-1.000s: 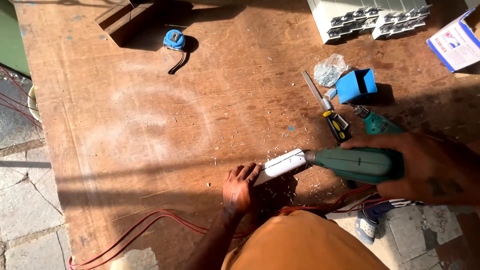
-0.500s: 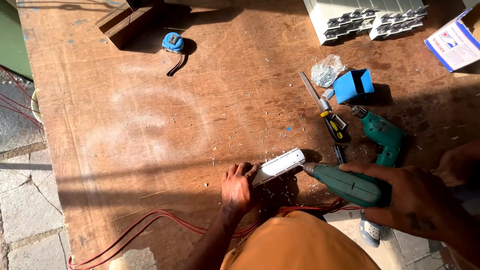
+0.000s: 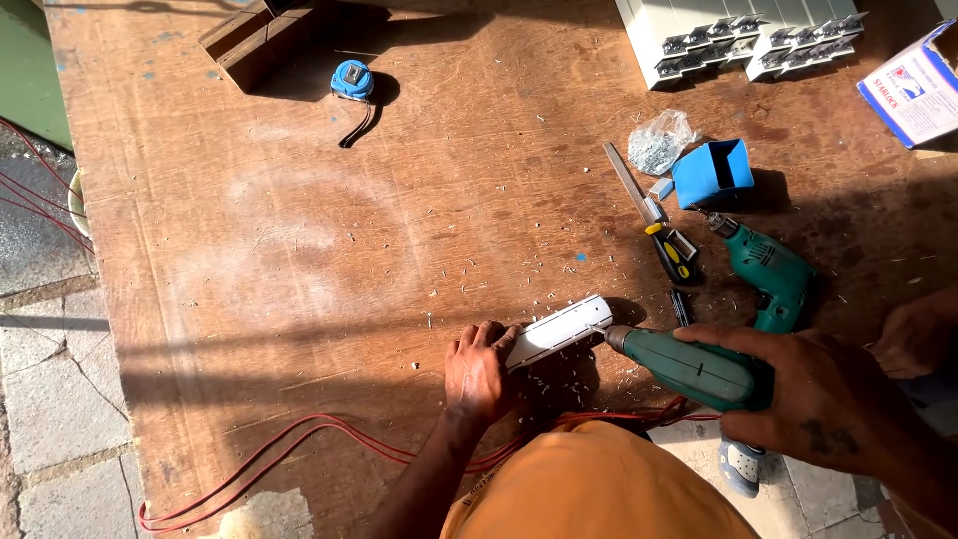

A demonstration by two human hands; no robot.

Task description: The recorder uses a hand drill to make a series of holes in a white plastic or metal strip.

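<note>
Head view: two green drills [image 3: 699,367] [image 3: 768,269], one white strip [image 3: 559,330].

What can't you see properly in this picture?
- Head view: the drill tip touches the white strip; the bit is too small to see.
- The strip's near end lies hidden under the left hand.
- The right hand covers the drill's grip.
- The box is cut off by the right edge.
</note>
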